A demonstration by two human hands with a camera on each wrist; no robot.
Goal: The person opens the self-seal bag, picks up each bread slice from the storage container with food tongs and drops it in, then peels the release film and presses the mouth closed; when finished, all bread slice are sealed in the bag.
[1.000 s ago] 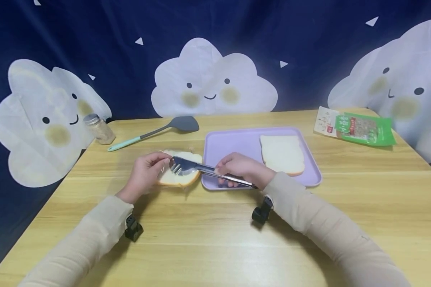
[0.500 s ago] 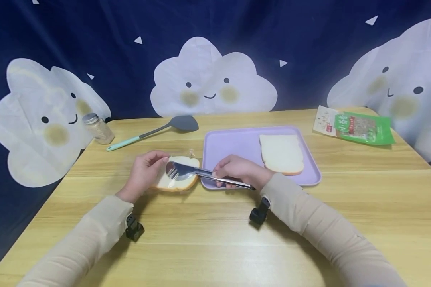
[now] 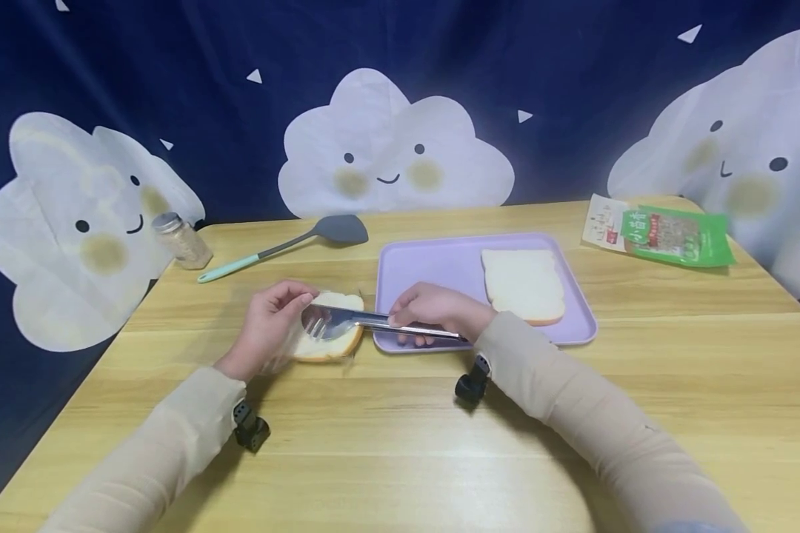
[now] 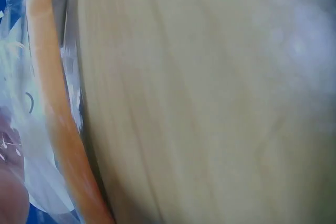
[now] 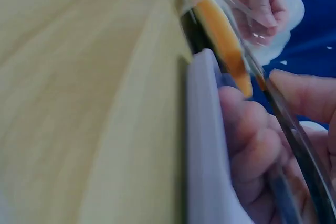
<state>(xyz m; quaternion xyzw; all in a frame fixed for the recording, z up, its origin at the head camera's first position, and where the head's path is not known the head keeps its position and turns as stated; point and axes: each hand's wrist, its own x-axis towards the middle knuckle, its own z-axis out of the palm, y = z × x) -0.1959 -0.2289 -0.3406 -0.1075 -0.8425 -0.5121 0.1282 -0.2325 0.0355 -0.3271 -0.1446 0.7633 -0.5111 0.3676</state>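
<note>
My left hand pinches the edge of a clear plastic bag between thumb and fingers. A slice of white bread with an orange-brown crust lies in that bag, left of the lilac tray. With my right hand I grip metal tongs over the tray's front left part. Their dark, fork-like head reaches left over the slice, overlapped by the clear film. The right wrist view shows thumb and fingers on either side of the tongs' arms. Another bread slice lies flat on the tray's right half.
A spatula with a mint handle lies behind the bag. At the back left a glass jar of pale grains leans on its side. A green and white seasoning packet lies at the back right of the wooden table.
The tongs have moved left, farther over the bagged slice. That slice has shifted slightly left and toward me, while my left hand keeps its pinch in about the same place.
</note>
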